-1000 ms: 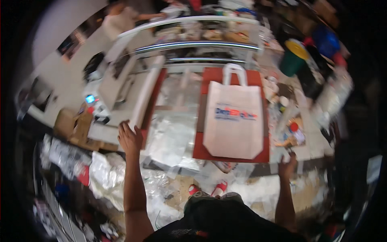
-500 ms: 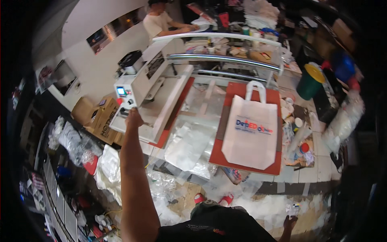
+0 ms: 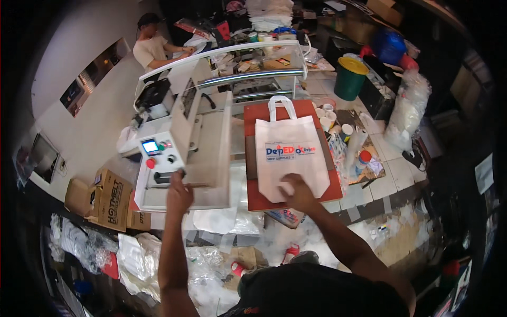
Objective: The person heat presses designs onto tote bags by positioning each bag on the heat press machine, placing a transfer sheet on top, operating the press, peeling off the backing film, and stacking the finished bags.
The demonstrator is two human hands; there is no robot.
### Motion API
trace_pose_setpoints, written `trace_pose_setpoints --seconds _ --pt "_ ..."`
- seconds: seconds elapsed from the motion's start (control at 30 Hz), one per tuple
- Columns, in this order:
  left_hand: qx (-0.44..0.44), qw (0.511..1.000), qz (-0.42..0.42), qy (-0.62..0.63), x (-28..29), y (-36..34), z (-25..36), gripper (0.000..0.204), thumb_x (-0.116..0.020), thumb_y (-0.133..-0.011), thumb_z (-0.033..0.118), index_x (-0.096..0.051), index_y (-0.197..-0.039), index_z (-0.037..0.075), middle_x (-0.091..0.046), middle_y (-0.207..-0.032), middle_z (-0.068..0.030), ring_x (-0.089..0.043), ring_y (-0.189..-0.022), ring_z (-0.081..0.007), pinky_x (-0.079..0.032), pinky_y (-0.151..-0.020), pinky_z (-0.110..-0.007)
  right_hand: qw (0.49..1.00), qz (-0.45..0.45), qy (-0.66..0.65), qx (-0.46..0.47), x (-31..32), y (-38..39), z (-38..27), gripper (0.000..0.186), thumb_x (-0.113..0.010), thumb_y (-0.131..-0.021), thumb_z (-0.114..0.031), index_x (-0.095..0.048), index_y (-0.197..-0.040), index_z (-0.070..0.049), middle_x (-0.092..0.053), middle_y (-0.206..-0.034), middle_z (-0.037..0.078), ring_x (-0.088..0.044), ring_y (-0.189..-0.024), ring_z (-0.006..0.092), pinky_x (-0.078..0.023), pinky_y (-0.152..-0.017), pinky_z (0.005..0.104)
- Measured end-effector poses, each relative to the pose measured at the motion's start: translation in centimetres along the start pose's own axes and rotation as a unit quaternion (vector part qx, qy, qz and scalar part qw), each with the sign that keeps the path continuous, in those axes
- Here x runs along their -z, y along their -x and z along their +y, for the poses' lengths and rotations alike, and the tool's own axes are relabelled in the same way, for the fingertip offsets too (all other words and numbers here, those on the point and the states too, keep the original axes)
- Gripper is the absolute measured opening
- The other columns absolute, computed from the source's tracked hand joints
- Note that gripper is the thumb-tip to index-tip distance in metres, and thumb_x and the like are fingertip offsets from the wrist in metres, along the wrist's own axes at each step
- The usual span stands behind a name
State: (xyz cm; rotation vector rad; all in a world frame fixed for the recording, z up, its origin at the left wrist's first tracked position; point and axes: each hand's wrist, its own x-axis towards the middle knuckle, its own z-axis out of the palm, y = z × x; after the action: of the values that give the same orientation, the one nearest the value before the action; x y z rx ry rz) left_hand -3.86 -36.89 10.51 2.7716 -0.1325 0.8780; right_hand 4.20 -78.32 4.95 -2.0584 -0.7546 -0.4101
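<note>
A white heat press head (image 3: 217, 174) with a small lit screen, a red button and a black handle (image 3: 165, 178) stands left of centre. My left hand (image 3: 179, 194) is closed round the right end of that handle. To the right, a white tote bag (image 3: 290, 134) with blue and red print lies flat on a red-brown press bed (image 3: 254, 198), its handles toward the far edge. Over the bag's lower edge hangs my right hand (image 3: 300, 194), fingers curved and apart, with nothing in it. Whether its fingertips touch the cloth I cannot tell.
Metal rails (image 3: 253, 77) cross behind the press. Paint tubs (image 3: 327, 116) and a green bin with a yellow lid (image 3: 351, 78) stand at right. Cardboard boxes (image 3: 108, 198) and plastic wrap lie at left. Another person (image 3: 152, 47) works at the far left.
The press head has shifted right toward the bag, my left hand staying on its handle. My right hand has come up from the lower right to the bag. The view has turned right.
</note>
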Motion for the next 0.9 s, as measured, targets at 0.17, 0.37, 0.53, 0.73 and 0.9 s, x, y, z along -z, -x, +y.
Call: trace_pose_setpoints --seconds 0.17,0.37,0.53,0.73,0.9 --pt "0.126 0.963 -0.103 0.215 6.4 5.7 9.5 0.033 -0.060 -0.086 0.005 -0.063 -0.118 0.002 -0.069 -0.109 -0.0211 -0.069 -0.086 -0.0371 -0.056 -0.074 -0.040 0.986 -0.047 0.061 0.148 -6.2 -6.8 -12.7 0.040 -0.071 -0.084 -0.021 -0.062 -0.118 -0.003 -0.056 -0.129 0.015 -0.051 -0.124 0.0346 -0.042 -0.106 0.0429" --pt "0.235 0.934 -0.195 0.184 9.6 24.7 -2.3 0.023 -0.063 -0.087 0.011 -0.067 -0.108 0.004 -0.071 -0.097 -0.0211 -0.071 -0.078 -0.0335 -0.057 -0.070 -0.039 0.951 -0.095 0.290 0.048 -11.4 -9.7 -15.9 0.053 -0.061 -0.088 -0.050 -0.063 -0.112 -0.003 -0.064 -0.112 0.017 -0.057 -0.113 0.0334 -0.041 -0.100 0.0459" --pt "0.294 0.884 -0.316 0.181 11.1 41.0 -11.2 0.030 -0.071 -0.085 0.028 -0.071 -0.106 0.006 -0.072 -0.100 -0.0178 -0.071 -0.091 -0.0310 -0.056 -0.082 -0.038 0.919 -0.042 0.377 -0.109 -10.2 -10.3 -12.1 0.044 -0.060 -0.087 -0.053 -0.068 -0.084 -0.010 -0.070 -0.084 0.013 -0.067 -0.083 0.0295 -0.046 -0.079 0.0458" --pt "0.370 0.796 -0.454 0.151 9.2 44.0 -17.6 0.036 -0.065 -0.086 0.036 -0.071 -0.113 0.013 -0.070 -0.113 -0.0148 -0.065 -0.109 -0.0327 -0.050 -0.096 -0.041 0.909 0.008 0.400 -0.115 -5.0 -8.8 -8.6 0.036 -0.065 -0.086 -0.044 -0.067 -0.077 -0.010 -0.070 -0.076 0.014 -0.068 -0.076 0.0349 -0.049 -0.074 0.0490" --pt "0.351 0.842 -0.385 0.138 6.8 40.8 -20.3 0.033 -0.058 -0.091 0.032 -0.072 -0.109 0.008 -0.069 -0.111 -0.0186 -0.066 -0.106 -0.0357 -0.051 -0.093 -0.043 0.914 0.025 0.394 -0.095 -2.0 -7.8 -7.2 0.037 -0.067 -0.086 -0.043 -0.065 -0.073 -0.008 -0.067 -0.071 0.016 -0.066 -0.071 0.0385 -0.048 -0.070 0.0511"
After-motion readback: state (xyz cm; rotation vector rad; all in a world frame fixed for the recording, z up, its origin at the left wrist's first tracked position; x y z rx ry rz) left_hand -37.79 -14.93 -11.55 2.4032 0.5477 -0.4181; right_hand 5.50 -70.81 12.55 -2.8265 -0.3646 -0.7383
